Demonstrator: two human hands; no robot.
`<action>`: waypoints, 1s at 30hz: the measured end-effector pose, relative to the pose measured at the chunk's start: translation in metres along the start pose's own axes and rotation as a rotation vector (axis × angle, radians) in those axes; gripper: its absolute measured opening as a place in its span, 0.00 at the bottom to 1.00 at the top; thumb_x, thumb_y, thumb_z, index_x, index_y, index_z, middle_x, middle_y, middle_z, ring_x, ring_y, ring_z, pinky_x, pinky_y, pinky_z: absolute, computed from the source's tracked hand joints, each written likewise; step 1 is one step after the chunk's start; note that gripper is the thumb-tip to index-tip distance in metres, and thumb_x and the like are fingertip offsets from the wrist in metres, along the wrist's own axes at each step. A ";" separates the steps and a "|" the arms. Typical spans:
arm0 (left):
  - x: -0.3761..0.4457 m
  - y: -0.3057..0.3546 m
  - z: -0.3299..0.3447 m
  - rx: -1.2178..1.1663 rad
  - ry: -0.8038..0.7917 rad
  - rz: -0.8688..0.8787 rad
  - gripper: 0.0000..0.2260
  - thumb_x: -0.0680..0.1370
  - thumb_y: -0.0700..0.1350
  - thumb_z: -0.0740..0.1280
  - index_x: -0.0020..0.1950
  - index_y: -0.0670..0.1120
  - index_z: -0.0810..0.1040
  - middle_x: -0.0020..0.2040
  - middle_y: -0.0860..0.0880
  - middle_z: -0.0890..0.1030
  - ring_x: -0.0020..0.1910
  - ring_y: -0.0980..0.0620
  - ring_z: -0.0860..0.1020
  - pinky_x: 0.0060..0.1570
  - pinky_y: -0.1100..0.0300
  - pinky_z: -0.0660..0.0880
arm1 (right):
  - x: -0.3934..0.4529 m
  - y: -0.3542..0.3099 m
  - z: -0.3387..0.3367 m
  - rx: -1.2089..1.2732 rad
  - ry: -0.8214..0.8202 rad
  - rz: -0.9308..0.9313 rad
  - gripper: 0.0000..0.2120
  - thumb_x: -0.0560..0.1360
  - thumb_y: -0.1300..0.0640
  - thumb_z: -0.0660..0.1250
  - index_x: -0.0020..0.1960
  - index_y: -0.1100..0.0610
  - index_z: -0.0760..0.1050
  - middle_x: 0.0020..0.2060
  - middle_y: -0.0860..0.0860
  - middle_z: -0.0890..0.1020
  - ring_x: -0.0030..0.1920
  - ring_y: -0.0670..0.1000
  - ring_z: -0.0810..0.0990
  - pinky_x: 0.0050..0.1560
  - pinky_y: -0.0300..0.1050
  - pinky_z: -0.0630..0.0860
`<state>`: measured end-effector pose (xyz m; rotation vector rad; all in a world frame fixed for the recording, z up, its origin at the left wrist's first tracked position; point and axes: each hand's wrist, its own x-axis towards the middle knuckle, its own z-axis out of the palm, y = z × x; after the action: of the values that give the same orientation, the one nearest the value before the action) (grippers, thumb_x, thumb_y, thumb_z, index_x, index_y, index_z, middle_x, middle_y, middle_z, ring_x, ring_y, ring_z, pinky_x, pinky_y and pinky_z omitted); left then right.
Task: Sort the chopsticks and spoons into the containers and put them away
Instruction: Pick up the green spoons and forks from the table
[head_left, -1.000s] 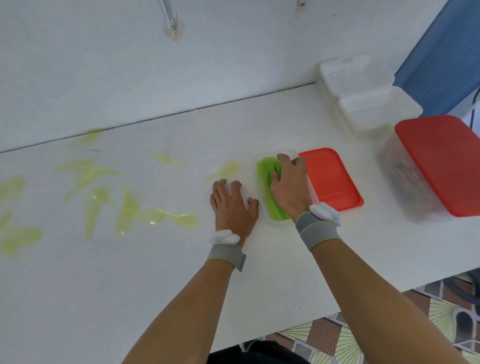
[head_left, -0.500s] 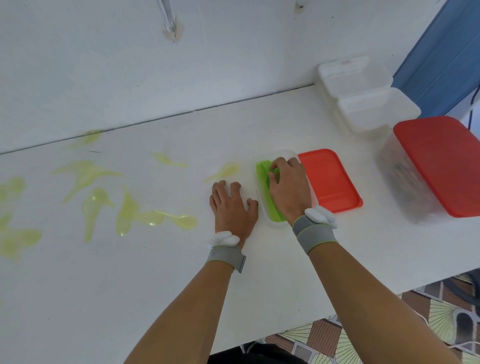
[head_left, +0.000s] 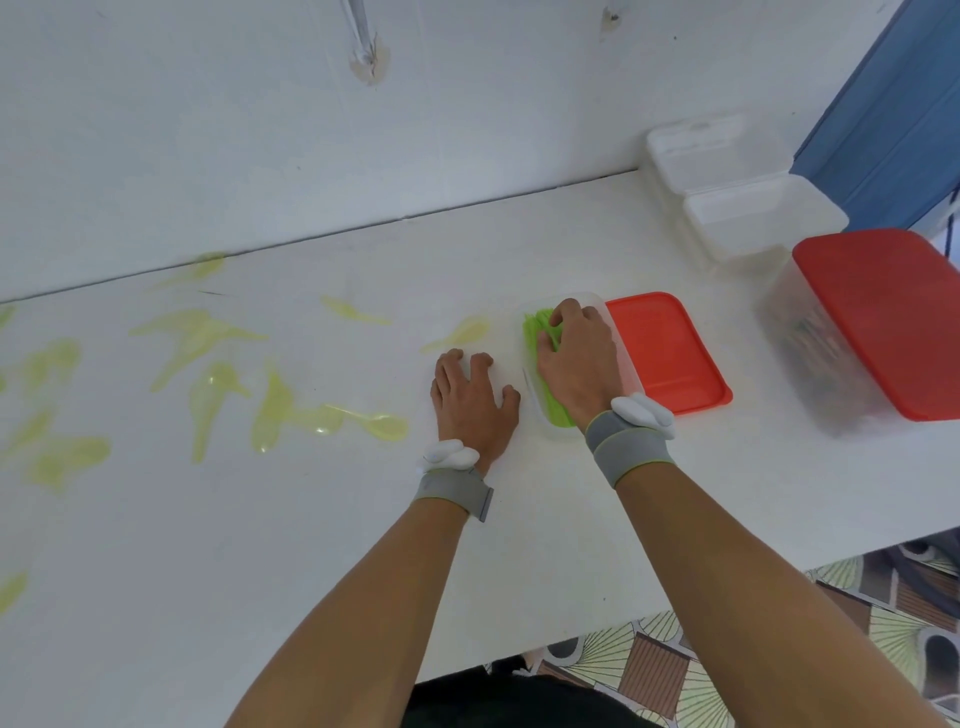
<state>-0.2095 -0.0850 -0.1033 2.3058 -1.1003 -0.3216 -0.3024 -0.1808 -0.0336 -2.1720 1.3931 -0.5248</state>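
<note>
R hand (head_left: 574, 358) fingers curled further into green spoons (head_left: 545, 364), seemingly gripping | L hand (head_left: 470, 400) flat, fingers apart, on table (head_left: 363, 545)

White table (head_left: 156, 571) runs flush against a white painted wall (head_left: 208, 130); thin dark seam where they meet. Wall has a patched, chipped spot (head_left: 370, 62) near the top with a metal rod stuck in it, plus a smaller mark (head_left: 612, 15) to its right. Blue panel (head_left: 893, 119) in the upper right corner. Patterned floor tiles (head_left: 727, 670), green fan shapes and brown squares, show below the table's near edge. Light is even and soft.
</note>
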 end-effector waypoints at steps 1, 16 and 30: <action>0.000 0.000 -0.003 0.004 -0.023 0.006 0.20 0.77 0.50 0.67 0.67 0.44 0.73 0.70 0.40 0.66 0.74 0.40 0.61 0.72 0.48 0.58 | -0.002 -0.003 -0.001 -0.005 -0.008 -0.007 0.10 0.80 0.58 0.65 0.59 0.61 0.73 0.53 0.59 0.76 0.50 0.60 0.76 0.48 0.53 0.73; -0.018 -0.039 -0.109 -0.206 0.149 0.010 0.14 0.79 0.44 0.65 0.64 0.47 0.75 0.65 0.47 0.71 0.65 0.46 0.73 0.65 0.49 0.69 | -0.039 -0.067 0.029 0.225 -0.175 -0.206 0.11 0.79 0.56 0.65 0.61 0.53 0.77 0.52 0.49 0.79 0.57 0.56 0.76 0.56 0.48 0.72; -0.050 -0.203 -0.258 -0.236 0.383 -0.325 0.09 0.80 0.47 0.64 0.59 0.52 0.75 0.57 0.52 0.73 0.56 0.47 0.75 0.60 0.44 0.73 | -0.086 -0.222 0.132 0.375 -0.534 -0.372 0.08 0.80 0.58 0.65 0.59 0.51 0.78 0.56 0.49 0.81 0.53 0.52 0.80 0.54 0.42 0.74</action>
<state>0.0010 0.1553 -0.0119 2.2058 -0.4740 -0.1138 -0.1026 0.0022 -0.0107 -2.0506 0.5624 -0.2709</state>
